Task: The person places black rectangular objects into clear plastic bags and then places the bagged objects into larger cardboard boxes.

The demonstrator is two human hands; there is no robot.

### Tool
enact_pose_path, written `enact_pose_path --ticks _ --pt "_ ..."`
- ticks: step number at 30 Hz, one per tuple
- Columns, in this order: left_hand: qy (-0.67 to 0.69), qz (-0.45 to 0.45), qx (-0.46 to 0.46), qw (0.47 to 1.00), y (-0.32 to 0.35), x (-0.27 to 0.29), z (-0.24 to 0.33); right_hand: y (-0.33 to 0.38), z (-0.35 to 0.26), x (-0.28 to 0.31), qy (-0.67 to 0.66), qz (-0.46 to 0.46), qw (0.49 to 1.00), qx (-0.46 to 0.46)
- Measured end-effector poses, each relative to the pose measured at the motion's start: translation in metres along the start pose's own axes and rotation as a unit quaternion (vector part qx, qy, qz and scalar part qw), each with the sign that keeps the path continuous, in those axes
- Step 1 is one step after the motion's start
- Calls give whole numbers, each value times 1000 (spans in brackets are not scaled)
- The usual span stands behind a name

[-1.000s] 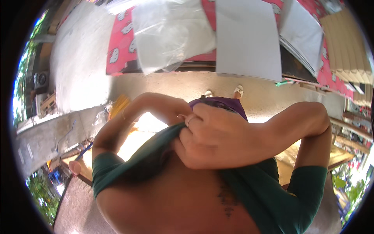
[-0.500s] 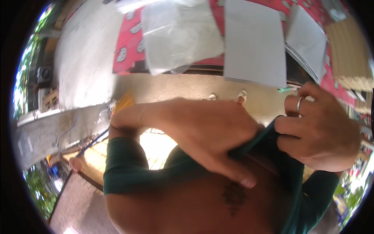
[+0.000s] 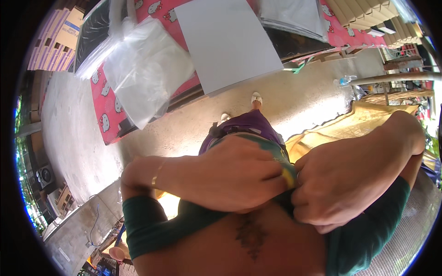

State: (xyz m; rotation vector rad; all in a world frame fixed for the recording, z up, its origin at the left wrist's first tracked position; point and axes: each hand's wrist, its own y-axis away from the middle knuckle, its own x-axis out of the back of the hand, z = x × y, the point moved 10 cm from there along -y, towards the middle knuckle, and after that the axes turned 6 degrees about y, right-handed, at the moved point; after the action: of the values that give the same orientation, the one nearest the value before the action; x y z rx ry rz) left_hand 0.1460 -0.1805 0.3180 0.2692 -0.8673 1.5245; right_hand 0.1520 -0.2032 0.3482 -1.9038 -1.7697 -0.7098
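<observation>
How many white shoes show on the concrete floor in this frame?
2. One white shoe lies just below the grey sheet's lower edge; the other white shoe sits lower left of it, partly hidden by purple cloth above both hands.

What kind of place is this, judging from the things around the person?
Probably an outdoor work or packing spot: a table with a pink patterned cloth bears clear plastic bags and a grey sheet, above a sunlit concrete floor.
</observation>
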Motion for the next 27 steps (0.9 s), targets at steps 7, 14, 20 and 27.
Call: enact_pose_path --ticks 7,14,20,27 --pt "218 26 68 973 69 53 -4 30 4 47 -223 154 958 89" --pt "224 294 578 728 248 -70 -101 106 173 -80 -264 326 839 -347" --pt "104 386 584 706 240 -96 -100 61 211 -140 -236 394 800 -385" --pt "-26 291 568 769 279 -138 -133 106 272 -192 -97 407 757 -503"
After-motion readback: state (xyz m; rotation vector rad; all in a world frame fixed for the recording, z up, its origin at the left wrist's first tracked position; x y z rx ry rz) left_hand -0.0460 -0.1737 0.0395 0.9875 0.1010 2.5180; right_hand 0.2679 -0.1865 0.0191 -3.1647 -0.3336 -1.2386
